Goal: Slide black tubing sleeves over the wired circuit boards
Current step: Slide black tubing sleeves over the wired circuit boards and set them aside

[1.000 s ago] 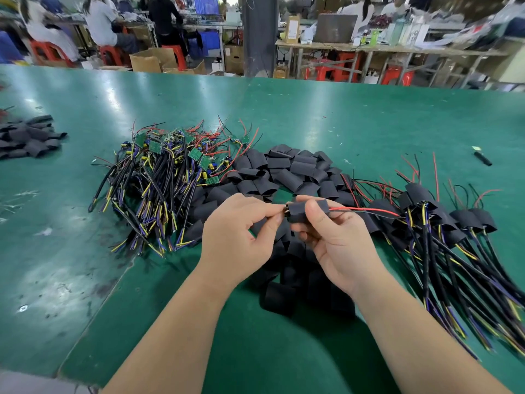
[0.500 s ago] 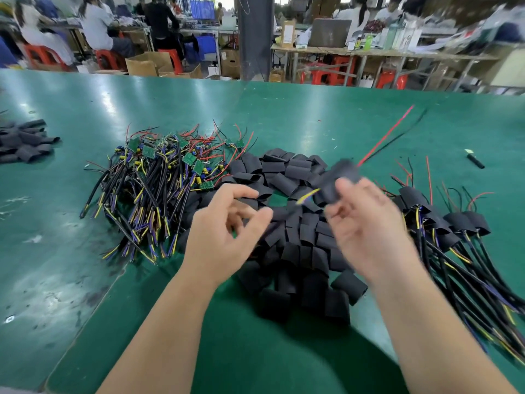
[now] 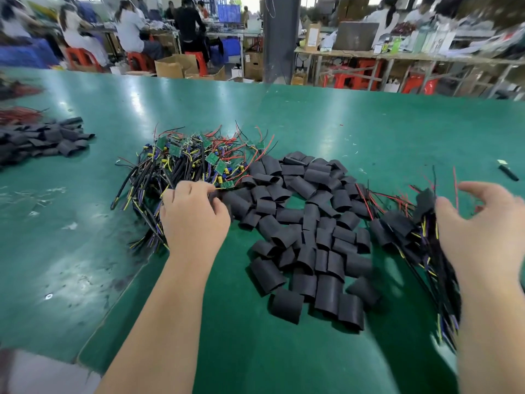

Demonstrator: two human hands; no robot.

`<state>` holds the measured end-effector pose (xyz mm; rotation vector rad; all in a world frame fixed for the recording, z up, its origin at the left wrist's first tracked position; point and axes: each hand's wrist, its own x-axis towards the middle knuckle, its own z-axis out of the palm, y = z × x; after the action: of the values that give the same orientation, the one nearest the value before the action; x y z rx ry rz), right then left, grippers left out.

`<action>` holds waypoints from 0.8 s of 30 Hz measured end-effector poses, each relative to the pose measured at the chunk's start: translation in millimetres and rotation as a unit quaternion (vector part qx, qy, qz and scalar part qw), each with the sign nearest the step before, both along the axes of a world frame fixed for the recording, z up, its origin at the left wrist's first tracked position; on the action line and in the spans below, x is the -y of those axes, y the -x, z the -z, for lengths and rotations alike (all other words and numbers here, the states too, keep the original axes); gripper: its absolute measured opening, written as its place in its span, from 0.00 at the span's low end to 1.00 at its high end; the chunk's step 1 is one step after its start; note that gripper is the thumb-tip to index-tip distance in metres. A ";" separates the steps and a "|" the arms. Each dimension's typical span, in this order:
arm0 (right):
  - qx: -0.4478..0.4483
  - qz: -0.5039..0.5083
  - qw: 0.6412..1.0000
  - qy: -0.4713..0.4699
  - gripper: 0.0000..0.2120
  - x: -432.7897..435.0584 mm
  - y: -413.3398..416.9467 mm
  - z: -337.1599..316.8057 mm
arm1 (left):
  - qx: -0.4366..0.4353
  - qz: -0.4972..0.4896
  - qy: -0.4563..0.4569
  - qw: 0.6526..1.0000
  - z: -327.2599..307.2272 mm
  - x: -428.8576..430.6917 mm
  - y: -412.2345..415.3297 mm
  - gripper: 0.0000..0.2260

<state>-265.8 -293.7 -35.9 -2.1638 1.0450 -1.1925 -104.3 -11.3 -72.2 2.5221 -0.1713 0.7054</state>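
A tangle of wired circuit boards (image 3: 196, 163), green boards with black, yellow and red wires, lies left of centre on the green table. My left hand (image 3: 193, 220) reaches into its near right edge, fingers curled, and pinches a wire by one green board (image 3: 227, 184). Loose black tubing sleeves (image 3: 309, 234) are heaped in the middle. To the right lies a pile of sleeved boards (image 3: 397, 226) with wires trailing toward me. My right hand (image 3: 480, 226) hovers over that pile's right side, fingers spread and holding nothing; a sleeved board (image 3: 426, 201) sits just left of its thumb.
A second heap of black sleeves (image 3: 42, 139) lies at the far left with red wires behind it. A small black pen-like object (image 3: 508, 172) lies far right. The green table (image 3: 312, 118) stretches back to other benches where people sit on red stools.
My right hand carried the sleeved board to the right-hand pile and let go of it. My left hand moved forward and left into the pile of bare boards.
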 end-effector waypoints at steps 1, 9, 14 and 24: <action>0.000 -0.005 1.000 0.021 0.13 -1.9 -1.4 -0.9 | -0.004 -0.014 -0.030 0.999 -1.8 0.9 -4.3 0.12; -0.045 -0.134 0.990 0.026 0.07 -34.5 -12.5 2.5 | -0.091 -0.040 -0.237 0.966 -17.7 5.4 -56.4 0.10; -0.182 -0.162 0.970 -0.023 0.10 -28.5 -14.3 12.3 | -0.088 -0.052 -0.256 0.961 -22.3 8.1 -66.1 0.13; -0.276 -0.232 0.932 0.041 0.11 -41.7 -24.7 24.7 | 0.015 0.147 0.029 0.989 -44.1 22.3 -18.5 0.06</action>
<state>-241.2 -252.0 -60.6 -2.6881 0.6118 -0.4225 -85.9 -33.7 -28.1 2.3625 -0.5140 0.6192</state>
